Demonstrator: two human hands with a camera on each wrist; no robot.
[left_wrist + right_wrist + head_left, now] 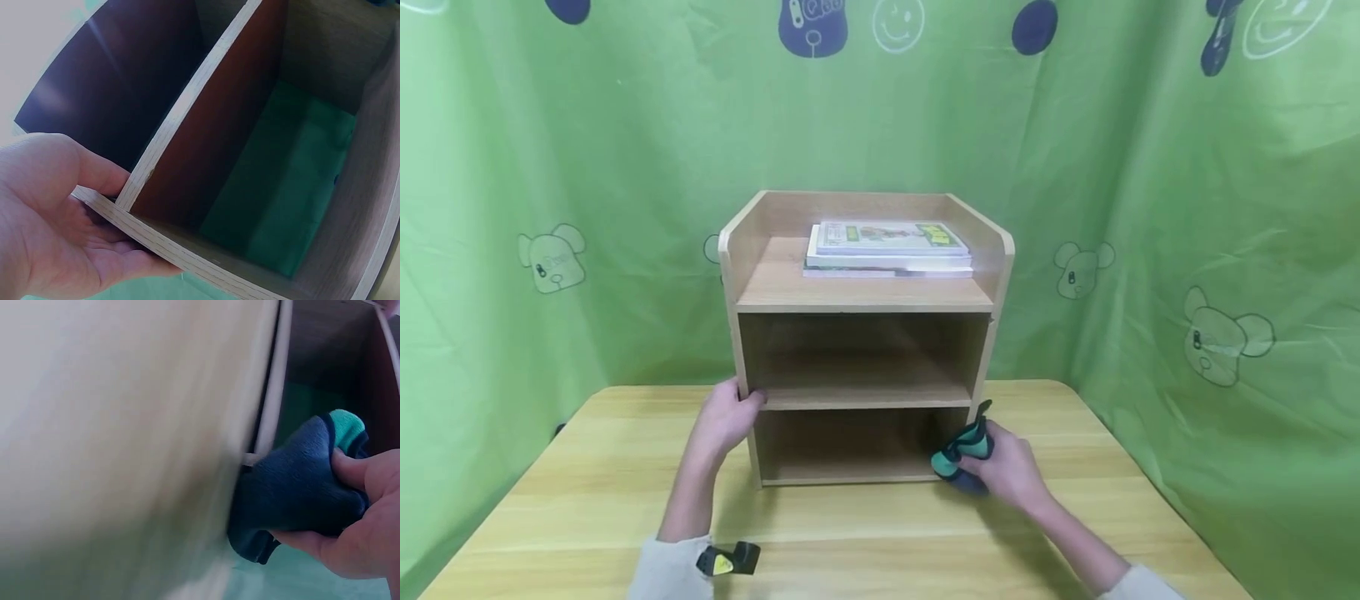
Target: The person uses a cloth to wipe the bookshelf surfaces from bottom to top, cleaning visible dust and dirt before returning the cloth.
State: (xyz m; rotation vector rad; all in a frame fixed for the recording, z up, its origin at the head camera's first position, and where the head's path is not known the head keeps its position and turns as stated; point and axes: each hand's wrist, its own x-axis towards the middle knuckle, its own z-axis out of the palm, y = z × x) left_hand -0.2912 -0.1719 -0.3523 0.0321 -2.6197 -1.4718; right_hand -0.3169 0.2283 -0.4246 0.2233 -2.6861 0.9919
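Observation:
A small wooden shelf unit (865, 307) stands on the table in the head view. My left hand (727, 414) grips its left side panel, thumb around the front edge near the middle board; the left wrist view shows that thumb (103, 172) inside and the fingers outside. My right hand (1011, 471) holds a bunched cloth (967, 450), dark blue and teal green, at the unit's lower right front corner. In the right wrist view the cloth (294, 484) is pinched between thumb and fingers and covers part of the panel edge.
A small stack of books (887, 248) lies on the unit's top board, between raised sides. The light wood table (850, 542) reaches past the unit on both sides. Green patterned curtains (647, 167) hang behind and at the sides.

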